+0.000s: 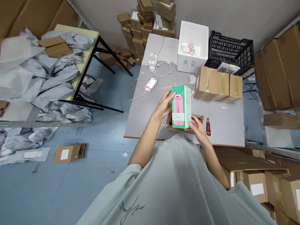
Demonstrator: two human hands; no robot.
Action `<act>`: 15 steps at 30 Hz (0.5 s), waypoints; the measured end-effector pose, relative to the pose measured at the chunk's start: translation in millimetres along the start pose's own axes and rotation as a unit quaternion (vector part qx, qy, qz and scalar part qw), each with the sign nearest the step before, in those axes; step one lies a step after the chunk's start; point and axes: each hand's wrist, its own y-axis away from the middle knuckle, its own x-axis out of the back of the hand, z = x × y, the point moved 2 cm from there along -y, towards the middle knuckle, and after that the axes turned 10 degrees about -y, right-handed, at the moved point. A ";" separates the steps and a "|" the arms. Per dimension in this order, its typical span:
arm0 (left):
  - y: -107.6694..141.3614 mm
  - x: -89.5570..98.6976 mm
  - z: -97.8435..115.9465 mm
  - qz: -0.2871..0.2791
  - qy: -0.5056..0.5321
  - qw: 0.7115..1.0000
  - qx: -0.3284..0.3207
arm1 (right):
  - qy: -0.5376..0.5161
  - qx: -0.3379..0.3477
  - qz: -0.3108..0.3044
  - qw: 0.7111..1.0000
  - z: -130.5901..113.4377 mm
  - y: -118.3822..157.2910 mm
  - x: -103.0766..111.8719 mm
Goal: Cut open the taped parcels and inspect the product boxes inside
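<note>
A green and white box [179, 107] with a pink item pictured on its front is held upright between both hands. My left hand [164, 103] grips its upper left side, thumb on the front. Fingers of my right hand [197, 126] close on its lower right edge. Under it, an open brown cardboard box [199, 118] lies on the grey table [217, 114], mostly hidden by the green box and my right hand. Clear bubble wrap [163, 124] shows beside the left forearm. A red and black utility knife [208, 127] rests right of my right hand.
Behind are a white foam bin [192, 47], a black crate [231, 51] and taped cartons [217, 84]. A power strip [153, 61] and cables lie at the back left. Grey parcels [53, 72] cover shelving at left; cartons [255, 184] stand at lower right.
</note>
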 end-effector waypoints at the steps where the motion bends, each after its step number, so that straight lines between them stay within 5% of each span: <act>1: -1.1 2.0 1.2 0.014 -0.032 0.999 -0.007 | 0.039 0.030 0.037 0.998 -1.8 0.1 1.4; 5: -4.7 4.4 6.6 0.069 -0.157 0.984 -0.054 | 0.191 0.146 0.157 0.958 -10.1 6.7 -5.2; 11: 2.9 -16.9 16.8 0.097 -0.270 0.947 -0.144 | 0.349 0.159 0.156 0.910 -7.8 4.9 -28.1; 15: 10.0 -20.4 25.1 0.103 -0.308 0.932 -0.163 | 0.275 0.133 0.160 0.938 -1.3 -7.9 -18.7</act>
